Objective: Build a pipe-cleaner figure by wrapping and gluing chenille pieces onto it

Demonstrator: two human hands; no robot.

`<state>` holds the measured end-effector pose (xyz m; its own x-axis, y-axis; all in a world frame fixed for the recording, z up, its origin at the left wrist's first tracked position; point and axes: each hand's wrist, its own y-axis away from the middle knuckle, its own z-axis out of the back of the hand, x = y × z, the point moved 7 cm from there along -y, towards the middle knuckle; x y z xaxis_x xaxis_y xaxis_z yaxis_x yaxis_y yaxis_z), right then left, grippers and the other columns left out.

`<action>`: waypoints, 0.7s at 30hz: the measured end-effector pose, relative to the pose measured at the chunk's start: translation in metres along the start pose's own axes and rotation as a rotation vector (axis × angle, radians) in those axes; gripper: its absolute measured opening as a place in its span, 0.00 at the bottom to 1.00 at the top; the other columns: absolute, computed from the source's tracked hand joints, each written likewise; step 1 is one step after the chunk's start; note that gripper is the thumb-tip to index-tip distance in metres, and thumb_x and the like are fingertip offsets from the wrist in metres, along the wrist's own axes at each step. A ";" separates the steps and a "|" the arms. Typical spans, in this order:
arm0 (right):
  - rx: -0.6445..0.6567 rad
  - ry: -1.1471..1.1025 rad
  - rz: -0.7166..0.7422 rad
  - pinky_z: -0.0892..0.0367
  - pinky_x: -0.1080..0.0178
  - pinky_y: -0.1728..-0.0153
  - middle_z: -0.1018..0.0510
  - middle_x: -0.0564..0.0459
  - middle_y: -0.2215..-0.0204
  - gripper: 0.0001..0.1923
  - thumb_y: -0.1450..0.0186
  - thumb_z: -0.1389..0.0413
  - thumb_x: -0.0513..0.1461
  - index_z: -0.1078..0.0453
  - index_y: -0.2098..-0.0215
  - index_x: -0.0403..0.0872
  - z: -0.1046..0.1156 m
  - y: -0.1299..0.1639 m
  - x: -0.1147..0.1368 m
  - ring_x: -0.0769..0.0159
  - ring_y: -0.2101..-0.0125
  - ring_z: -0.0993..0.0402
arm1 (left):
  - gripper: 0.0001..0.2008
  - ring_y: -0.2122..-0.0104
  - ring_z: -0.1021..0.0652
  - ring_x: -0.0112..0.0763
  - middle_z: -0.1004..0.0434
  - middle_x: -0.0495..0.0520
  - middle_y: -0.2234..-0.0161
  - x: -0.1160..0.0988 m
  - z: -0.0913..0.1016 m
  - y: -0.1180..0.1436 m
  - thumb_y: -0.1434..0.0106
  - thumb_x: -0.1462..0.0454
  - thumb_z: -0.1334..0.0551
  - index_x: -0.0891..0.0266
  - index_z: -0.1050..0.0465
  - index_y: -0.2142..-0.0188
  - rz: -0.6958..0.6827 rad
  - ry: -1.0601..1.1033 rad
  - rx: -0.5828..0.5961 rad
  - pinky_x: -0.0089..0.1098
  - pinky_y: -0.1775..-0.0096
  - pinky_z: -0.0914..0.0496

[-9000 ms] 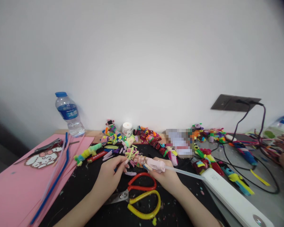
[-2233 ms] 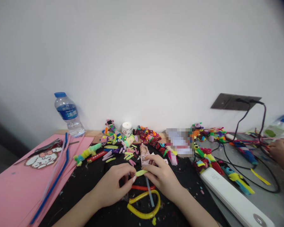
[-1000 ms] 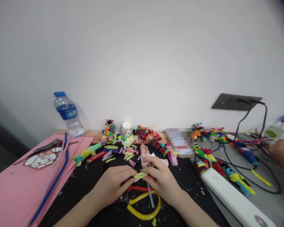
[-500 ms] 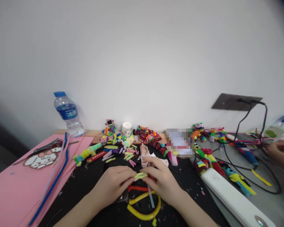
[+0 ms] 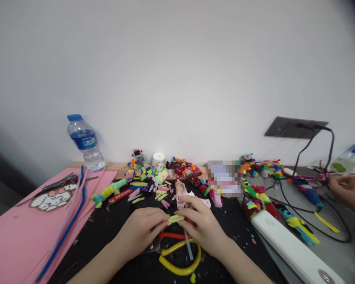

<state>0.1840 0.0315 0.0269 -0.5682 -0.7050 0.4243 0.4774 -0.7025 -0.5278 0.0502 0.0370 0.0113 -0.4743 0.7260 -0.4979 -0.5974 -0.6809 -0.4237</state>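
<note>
My left hand (image 5: pixel 144 228) and my right hand (image 5: pixel 199 219) meet over the black mat (image 5: pixel 106 244). Between their fingertips they pinch a short, folded yellow-green pipe cleaner piece (image 5: pixel 175 219), one end in each hand. Just below lie a yellow curved loop (image 5: pixel 180 271), a red bar (image 5: pixel 174 236) and a translucent stick (image 5: pixel 189 248); my hands partly cover them. Beyond my fingers are several short pink and yellow pipe cleaner pieces (image 5: pixel 161 194). A pale pink object (image 5: pixel 182 189) stands behind my right hand, partly hidden.
At left, pink sheets (image 5: pixel 14 236) carry a blue pipe cleaner (image 5: pixel 63 228) and a dark metal tool (image 5: pixel 57 183). A water bottle (image 5: pixel 85 142) leans on the wall. Fuzzy colourful figures line the back. At right are a white bar-shaped device (image 5: pixel 292 248), black cables (image 5: pixel 297 209) and another person's hand (image 5: pixel 347 193).
My hands and the yellow-green piece stay almost in place, with only a slight shift of the fingers. The other person's hand at right has moved a little.
</note>
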 end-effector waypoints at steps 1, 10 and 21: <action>-0.006 0.001 0.002 0.33 0.62 0.58 0.30 0.47 0.56 0.09 0.40 0.46 0.34 0.29 0.61 0.48 0.000 0.000 0.000 0.63 0.56 0.32 | 0.08 0.70 0.25 0.28 0.24 0.52 0.70 0.000 0.000 0.000 0.36 0.66 0.46 0.61 0.28 0.65 0.001 0.004 0.000 0.25 0.65 0.32; -0.007 -0.050 -0.008 0.33 0.61 0.59 0.31 0.47 0.56 0.09 0.39 0.47 0.33 0.30 0.61 0.48 -0.001 0.000 -0.001 0.62 0.57 0.33 | 0.07 0.71 0.25 0.28 0.24 0.51 0.71 0.001 -0.002 0.001 0.36 0.67 0.46 0.61 0.28 0.66 0.030 -0.003 0.014 0.25 0.67 0.33; -0.009 -0.051 -0.018 0.33 0.62 0.60 0.31 0.47 0.56 0.08 0.38 0.48 0.34 0.29 0.62 0.48 -0.002 0.001 -0.001 0.63 0.59 0.32 | 0.07 0.73 0.26 0.28 0.25 0.50 0.73 0.000 -0.002 -0.001 0.37 0.67 0.45 0.62 0.28 0.69 0.049 -0.006 0.004 0.24 0.68 0.34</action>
<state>0.1839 0.0322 0.0249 -0.5419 -0.6963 0.4707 0.4610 -0.7146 -0.5262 0.0513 0.0376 0.0101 -0.5072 0.6925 -0.5131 -0.5761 -0.7152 -0.3958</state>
